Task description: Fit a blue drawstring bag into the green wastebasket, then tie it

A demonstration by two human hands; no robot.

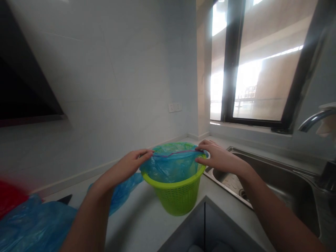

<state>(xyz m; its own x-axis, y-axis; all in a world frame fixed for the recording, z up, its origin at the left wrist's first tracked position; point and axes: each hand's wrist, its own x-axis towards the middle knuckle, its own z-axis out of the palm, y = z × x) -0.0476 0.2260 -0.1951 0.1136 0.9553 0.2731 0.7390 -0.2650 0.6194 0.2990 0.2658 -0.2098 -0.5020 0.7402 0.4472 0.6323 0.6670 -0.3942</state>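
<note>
A person is standing at the corner of a pale tabletop (147,217), both hands working at the mouth of a small lime-green mesh basket (175,190). The basket is sitting upright near the tabletop's inner corner, just beside the steel sink (265,178) on the right.

A thin blue plastic bag (170,164) is lying inside the basket, and its upper edge, marked by a reddish drawstring line, is being stretched across the opening. The left hand (128,166) is pinching the bag's edge at the basket's left rim, fingers closed on the film. The right hand (219,157) is grasping the bag's edge at the far right rim, fingertips curled over the plastic where it meets the green rim. Held apart like this, the two hands are keeping the bag's mouth taut and wide, which looks like the reason for the grip on opposite sides.

Apart from the bag, I cannot tell whether anything is lying in the basket; the blue film is hiding the inside.

More blue plastic (34,224) is lying crumpled on the tabletop to the left, and another piece is trailing behind the left forearm. Something red (10,196) is sitting blurred at the far left edge. A tap (315,119) is arching over the sink, and a window (262,63) is letting in bright light behind.
</note>
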